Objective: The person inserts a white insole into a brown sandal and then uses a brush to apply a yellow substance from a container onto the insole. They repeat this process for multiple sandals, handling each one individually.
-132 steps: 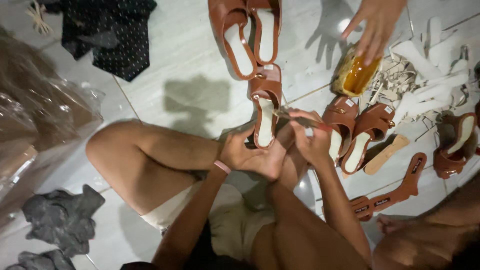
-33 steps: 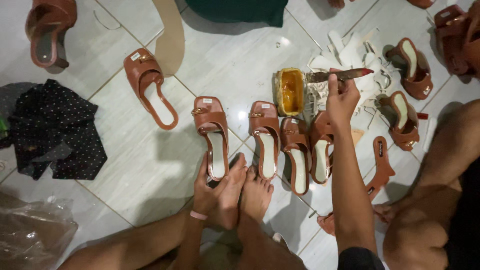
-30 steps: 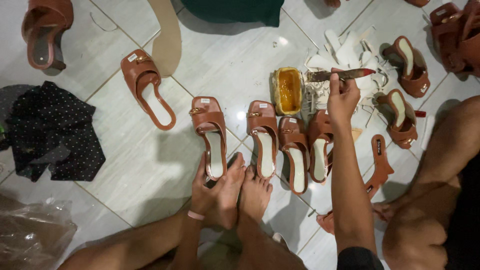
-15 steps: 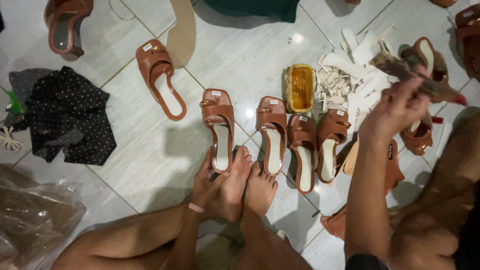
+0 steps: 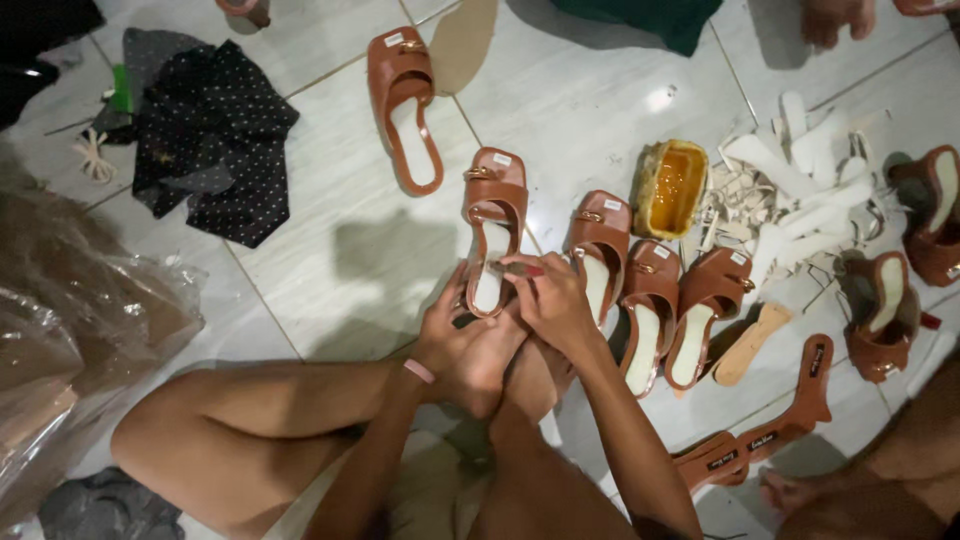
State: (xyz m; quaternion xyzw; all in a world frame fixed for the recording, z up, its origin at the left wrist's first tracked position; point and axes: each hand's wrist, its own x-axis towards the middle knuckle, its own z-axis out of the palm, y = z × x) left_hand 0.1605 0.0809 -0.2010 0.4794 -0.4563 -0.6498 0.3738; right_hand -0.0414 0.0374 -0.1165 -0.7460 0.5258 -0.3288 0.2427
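Lengthwise, the brown sandal points away, both hands' grip pinching its heel end.

The right hand hides the brush's handle, and a far-right sandal is edge-cropped.

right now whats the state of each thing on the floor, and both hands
left hand: gripping the heel end of the sandal
right hand: pinching a thin tool over the sandal
sandal: flat on the tile, insole up
glue tin: open, amber inside
row of sandals: lying side by side, insoles up
dotted cloth: crumpled
plastic bag: crumpled
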